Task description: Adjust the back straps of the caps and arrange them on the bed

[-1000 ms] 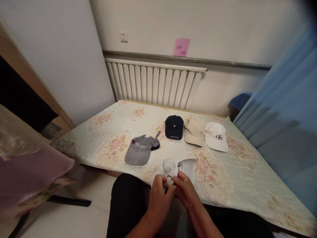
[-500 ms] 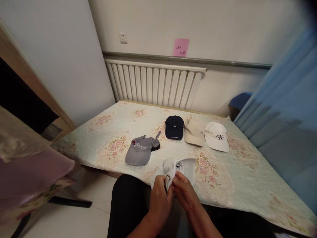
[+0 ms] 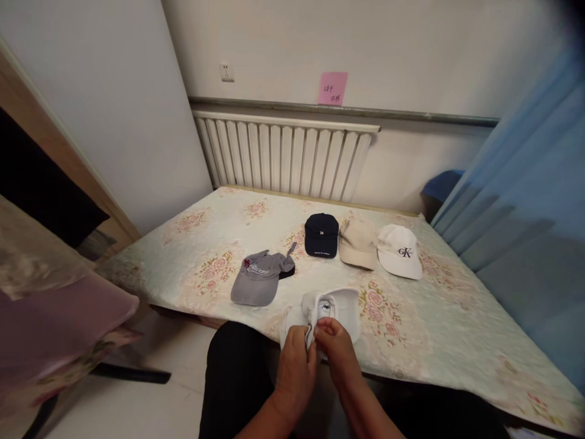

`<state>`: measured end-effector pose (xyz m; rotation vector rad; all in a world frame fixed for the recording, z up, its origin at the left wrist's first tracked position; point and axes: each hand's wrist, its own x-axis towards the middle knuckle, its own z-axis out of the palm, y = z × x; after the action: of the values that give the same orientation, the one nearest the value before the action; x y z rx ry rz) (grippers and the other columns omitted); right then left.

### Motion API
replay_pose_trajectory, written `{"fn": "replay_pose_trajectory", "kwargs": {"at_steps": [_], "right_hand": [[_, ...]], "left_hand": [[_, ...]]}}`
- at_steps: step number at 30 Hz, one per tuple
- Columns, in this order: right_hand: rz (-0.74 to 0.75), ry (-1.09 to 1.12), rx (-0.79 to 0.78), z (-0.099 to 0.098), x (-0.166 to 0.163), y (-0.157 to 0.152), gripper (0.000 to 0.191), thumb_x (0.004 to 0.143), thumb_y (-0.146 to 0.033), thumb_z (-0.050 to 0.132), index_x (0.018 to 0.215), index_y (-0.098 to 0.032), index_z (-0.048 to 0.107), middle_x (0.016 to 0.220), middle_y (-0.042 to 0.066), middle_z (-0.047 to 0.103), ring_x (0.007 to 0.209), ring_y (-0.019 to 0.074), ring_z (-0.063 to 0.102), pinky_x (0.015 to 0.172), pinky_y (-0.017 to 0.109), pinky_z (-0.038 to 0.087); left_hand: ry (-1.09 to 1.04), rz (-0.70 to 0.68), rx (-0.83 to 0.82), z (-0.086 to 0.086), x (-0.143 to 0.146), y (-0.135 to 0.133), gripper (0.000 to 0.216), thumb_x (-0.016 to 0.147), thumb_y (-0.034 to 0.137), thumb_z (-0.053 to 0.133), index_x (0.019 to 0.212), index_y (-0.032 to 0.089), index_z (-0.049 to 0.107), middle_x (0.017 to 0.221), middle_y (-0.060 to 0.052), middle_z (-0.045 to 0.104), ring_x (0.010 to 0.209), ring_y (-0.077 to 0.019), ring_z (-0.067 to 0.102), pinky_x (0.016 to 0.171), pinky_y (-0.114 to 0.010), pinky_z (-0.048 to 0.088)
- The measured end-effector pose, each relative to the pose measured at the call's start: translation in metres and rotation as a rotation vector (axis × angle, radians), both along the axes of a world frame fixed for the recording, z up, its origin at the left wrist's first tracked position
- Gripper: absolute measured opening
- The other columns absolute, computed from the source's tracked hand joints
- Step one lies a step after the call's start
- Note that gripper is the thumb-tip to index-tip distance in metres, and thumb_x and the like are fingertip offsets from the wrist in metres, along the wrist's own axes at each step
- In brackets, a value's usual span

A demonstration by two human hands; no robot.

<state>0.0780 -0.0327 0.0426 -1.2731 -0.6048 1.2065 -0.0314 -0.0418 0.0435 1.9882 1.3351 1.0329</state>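
My left hand and my right hand meet at the near edge of the bed, both pinching the back strap of a white cap that lies upside down there. Fingers of both hands are closed on the strap and a small buckle between them. Beyond it, a grey cap lies on the floral bedspread. Further back stand a navy cap, a beige cap and a white cap with a black logo in a row.
A white radiator runs along the far wall under a pink sticky note. A blue curtain hangs at the right. A pink cushion lies at the left by a wooden frame. My dark-trousered legs are below the bed edge.
My two hands have drawn slightly closer together on the white cap's strap, and the cap has shifted a little. The other caps have not moved.
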Motion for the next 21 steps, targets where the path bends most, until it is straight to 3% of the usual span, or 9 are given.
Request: {"fn": "replay_pose_trajectory", "kwargs": {"at_steps": [4,8,12,15,21], "right_hand": [[-0.031,-0.152,0.001,0.008,-0.003,-0.001,0.010,0.058,-0.017,0.065,0.058,-0.019,0.055,0.050,-0.006,0.052,0.051,0.0104,0.045,0.050,0.022,0.034],[0.022,-0.225,-0.006,0.016,-0.006,-0.005,0.009,0.064,-0.021,0.062,0.056,-0.018,0.059,0.050,-0.004,0.052,0.051,0.0120,0.044,0.049,0.024,0.033],[0.068,-0.157,-0.012,0.023,-0.008,-0.010,0.021,0.072,-0.036,0.059,0.060,-0.019,0.061,0.055,-0.003,0.054,0.055,0.0133,0.047,0.054,0.025,0.038],[0.091,-0.119,-0.033,0.029,-0.009,-0.010,0.019,0.067,-0.037,0.067,0.068,-0.018,0.065,0.060,-0.001,0.060,0.057,0.0144,0.050,0.055,0.025,0.039],[0.109,-0.042,-0.056,0.031,-0.010,-0.008,0.012,0.063,-0.029,0.068,0.064,-0.017,0.064,0.053,-0.004,0.057,0.050,0.0100,0.047,0.049,0.022,0.035]], "left_hand": [[0.009,-0.013,-0.005,0.005,-0.002,-0.002,0.016,0.085,0.018,0.039,0.097,0.019,0.050,0.090,-0.006,0.054,0.084,-0.0184,0.056,0.076,-0.035,0.047],[0.037,-0.015,0.021,0.012,-0.003,-0.007,0.020,0.086,0.017,0.037,0.102,0.018,0.051,0.093,-0.007,0.055,0.087,-0.0191,0.056,0.078,-0.037,0.048],[0.077,-0.026,0.072,0.007,-0.003,-0.011,0.035,0.085,0.013,0.038,0.118,0.018,0.047,0.110,-0.012,0.054,0.104,-0.0216,0.053,0.089,-0.042,0.047],[0.058,-0.027,0.099,0.000,-0.004,-0.014,0.045,0.081,0.008,0.037,0.126,0.016,0.042,0.122,-0.014,0.049,0.116,-0.0217,0.047,0.095,-0.043,0.044],[-0.047,-0.052,0.038,0.005,-0.012,-0.015,0.039,0.082,0.011,0.039,0.120,0.017,0.047,0.120,-0.012,0.052,0.114,-0.0199,0.048,0.096,-0.039,0.042]]}}
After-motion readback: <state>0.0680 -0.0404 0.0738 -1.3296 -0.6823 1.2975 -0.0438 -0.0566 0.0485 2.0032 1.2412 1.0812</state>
